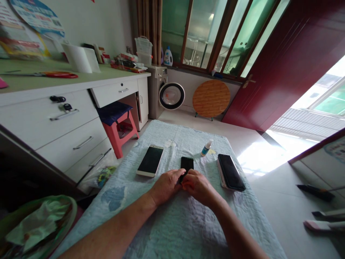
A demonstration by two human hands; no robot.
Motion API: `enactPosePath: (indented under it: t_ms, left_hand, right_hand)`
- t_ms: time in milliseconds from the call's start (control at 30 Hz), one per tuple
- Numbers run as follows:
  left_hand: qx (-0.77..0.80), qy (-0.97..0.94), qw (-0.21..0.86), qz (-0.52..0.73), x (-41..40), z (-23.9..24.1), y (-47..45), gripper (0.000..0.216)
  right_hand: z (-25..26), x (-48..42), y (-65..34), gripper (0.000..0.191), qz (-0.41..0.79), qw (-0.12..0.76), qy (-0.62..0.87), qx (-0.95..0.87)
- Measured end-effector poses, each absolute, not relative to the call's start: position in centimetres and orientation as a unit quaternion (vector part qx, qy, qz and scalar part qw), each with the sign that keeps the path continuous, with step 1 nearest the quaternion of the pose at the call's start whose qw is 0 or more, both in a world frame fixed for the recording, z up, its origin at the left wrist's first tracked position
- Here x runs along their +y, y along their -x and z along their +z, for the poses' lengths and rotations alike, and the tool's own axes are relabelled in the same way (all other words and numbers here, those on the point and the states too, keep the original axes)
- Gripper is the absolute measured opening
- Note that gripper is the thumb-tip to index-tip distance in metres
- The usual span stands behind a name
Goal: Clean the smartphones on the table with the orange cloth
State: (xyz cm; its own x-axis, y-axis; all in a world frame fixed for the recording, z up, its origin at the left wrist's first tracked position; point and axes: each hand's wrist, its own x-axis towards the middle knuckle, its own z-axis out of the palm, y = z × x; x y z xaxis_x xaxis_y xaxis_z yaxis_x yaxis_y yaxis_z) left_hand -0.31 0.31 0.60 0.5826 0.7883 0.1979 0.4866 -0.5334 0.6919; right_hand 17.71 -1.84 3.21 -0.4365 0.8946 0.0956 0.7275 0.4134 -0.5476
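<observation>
A small black phone (187,163) lies in the middle of a pale blue cloth (172,223) that covers a table. My left hand (166,186) and my right hand (197,185) meet at the phone's near end, fingers curled around its bottom edge. To the left lies a larger phone with a gold frame and dark screen (150,160). To the right sits a stack of dark phones (230,171). A small spray bottle with a blue label (206,148) stands just beyond the black phone.
A white desk with drawers (67,118) runs along the left, a red stool (118,127) beside it. A green basket of rubbish (35,226) is at the lower left. A washing machine (164,94) and a round folded table (211,98) stand by the far wall.
</observation>
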Motion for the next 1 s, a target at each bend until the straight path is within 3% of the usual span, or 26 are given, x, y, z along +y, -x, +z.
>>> enactPosePath:
  t_ms: [267,667,1000]
  left_hand:
    - [0.384,-0.838,0.301,0.244,0.4,0.6,0.5,0.046]
    - [0.401,-0.836,0.292,0.234,0.4,0.5,0.5,0.05]
    - [0.38,-0.833,0.323,0.239,0.5,0.8,0.5,0.032]
  right_hand:
    - [2.8,-1.7,-18.0,0.014,0.211,0.206,0.503,-0.813]
    - [4.3,-1.6,-20.6,0.013,0.264,0.132,0.532,-0.794]
    - [1.6,-1.5,-17.3,0.011,0.177,0.233,0.516,-0.805]
